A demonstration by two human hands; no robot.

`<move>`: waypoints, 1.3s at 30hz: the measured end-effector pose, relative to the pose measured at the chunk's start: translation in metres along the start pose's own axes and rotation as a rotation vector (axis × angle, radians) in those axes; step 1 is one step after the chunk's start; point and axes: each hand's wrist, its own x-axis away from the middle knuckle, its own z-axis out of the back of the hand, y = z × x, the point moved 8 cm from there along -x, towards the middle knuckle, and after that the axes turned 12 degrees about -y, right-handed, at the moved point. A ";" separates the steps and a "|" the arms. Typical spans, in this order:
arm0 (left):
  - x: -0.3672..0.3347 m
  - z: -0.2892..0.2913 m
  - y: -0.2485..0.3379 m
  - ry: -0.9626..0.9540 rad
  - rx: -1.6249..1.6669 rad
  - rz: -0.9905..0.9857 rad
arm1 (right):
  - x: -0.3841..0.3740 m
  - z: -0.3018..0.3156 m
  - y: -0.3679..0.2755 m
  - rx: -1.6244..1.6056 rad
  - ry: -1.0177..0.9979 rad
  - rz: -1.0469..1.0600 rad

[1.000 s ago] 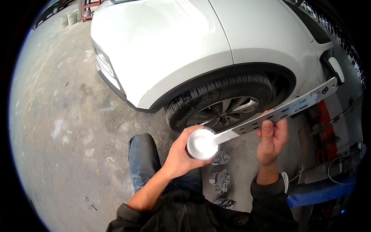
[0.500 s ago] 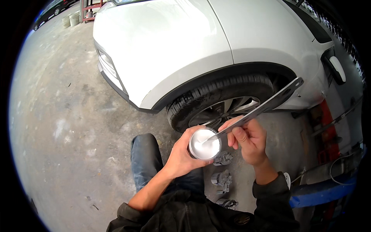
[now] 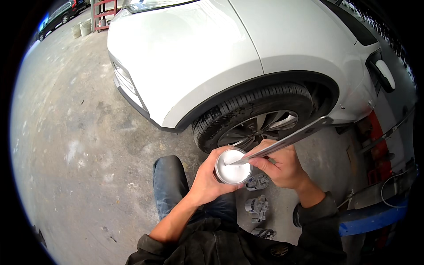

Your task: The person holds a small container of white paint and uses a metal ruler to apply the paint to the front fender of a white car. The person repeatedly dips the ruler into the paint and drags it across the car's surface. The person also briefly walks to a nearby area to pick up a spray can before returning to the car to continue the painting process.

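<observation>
A clear round cup of white paint is held in front of me. My left hand wraps round its left side, thumb along the near side. My right hand is closed on a long flat metal mixing stick, just right of the cup. The stick's lower end dips into the paint, and its far end, with holes in it, slants up to the right toward the car's wheel. The fingers of my right hand are partly hidden behind the stick.
A white car stands ahead, its front tyre just beyond my hands. Several paint-spattered cups with fittings, such as this one, stand on the floor beside my leg. A blue metal part is at right, a red rack far left.
My right hand has turned and moved slightly, bringing the stick's far end lower and a bit left. Its dipped end has shifted left in the paint. My left hand still holds the cup.
</observation>
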 end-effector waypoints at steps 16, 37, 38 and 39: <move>-0.005 -0.003 -0.004 -0.002 0.040 0.039 | 0.009 -0.013 -0.001 0.032 0.250 0.050; -0.031 0.004 0.023 -0.303 0.054 0.086 | 0.001 0.023 0.004 -0.148 0.292 0.074; -0.035 0.005 0.024 -0.298 0.057 0.073 | 0.000 0.015 0.005 -0.077 0.262 0.089; -0.037 0.001 0.022 -0.309 0.070 0.087 | 0.005 0.015 0.002 -0.065 0.254 0.094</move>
